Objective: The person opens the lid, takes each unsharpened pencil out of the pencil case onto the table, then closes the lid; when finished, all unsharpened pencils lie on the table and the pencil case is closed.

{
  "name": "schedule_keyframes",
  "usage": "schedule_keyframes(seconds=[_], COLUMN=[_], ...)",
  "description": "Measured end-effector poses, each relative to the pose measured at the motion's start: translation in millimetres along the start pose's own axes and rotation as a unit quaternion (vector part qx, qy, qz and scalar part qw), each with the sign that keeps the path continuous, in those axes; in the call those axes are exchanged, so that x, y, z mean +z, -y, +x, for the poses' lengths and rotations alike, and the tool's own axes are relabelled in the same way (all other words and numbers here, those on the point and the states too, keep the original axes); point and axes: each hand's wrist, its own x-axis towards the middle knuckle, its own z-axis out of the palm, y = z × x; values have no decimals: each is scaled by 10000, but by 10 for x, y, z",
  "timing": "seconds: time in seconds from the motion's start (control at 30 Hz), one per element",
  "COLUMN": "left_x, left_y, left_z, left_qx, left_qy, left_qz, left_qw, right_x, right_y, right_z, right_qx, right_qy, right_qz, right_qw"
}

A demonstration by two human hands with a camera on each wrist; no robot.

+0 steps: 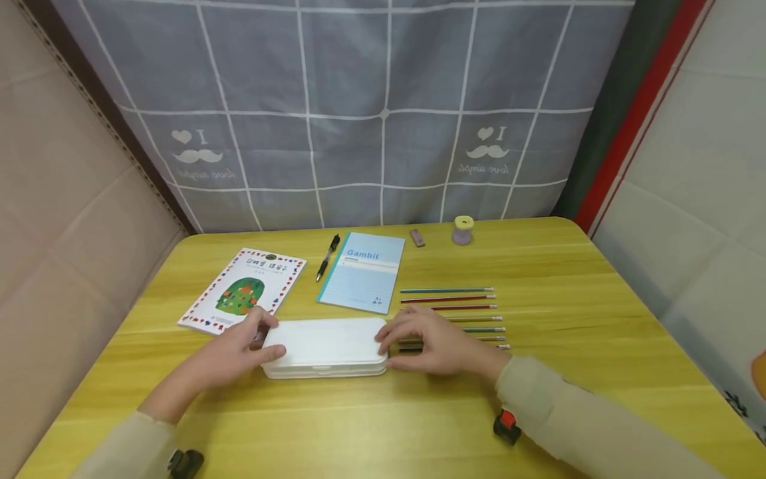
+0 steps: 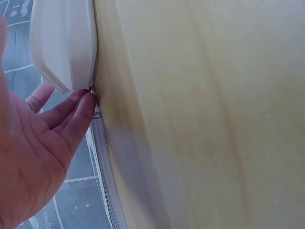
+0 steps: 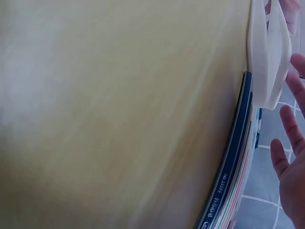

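Note:
A white pencil case lies flat on the table near its middle. At its left end, my left hand holds the case, thumb over the lid's front corner and fingers at the end. The left wrist view shows those fingers bent against the bottom of the case's end. By the right end is my right hand, its fingertips touching the lid's edge. In the right wrist view its fingers are spread, and a gap shows between the lid and base of the case.
Several pencils lie in a row under and beyond the right hand. Behind the case are a blue notebook, a black pen, a picture book, a small eraser and a yellow-topped spool.

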Motion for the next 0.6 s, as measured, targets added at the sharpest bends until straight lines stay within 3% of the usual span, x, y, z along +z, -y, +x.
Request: schedule_keyframes(seconds=[0.23,0.6], left_x=[17,-13], left_y=[-16,-12], left_z=[21,93], left_qx=[35,211], left_qy=[-176,38], left_qz=[329,295], left_qw=[9993,9993], right_x=[7,16], right_y=[9,41], right_z=[15,14], right_qx=[-37,-94], right_qy=[109,91], right_qz=[-356,-598], right_qw=[9993,9981])
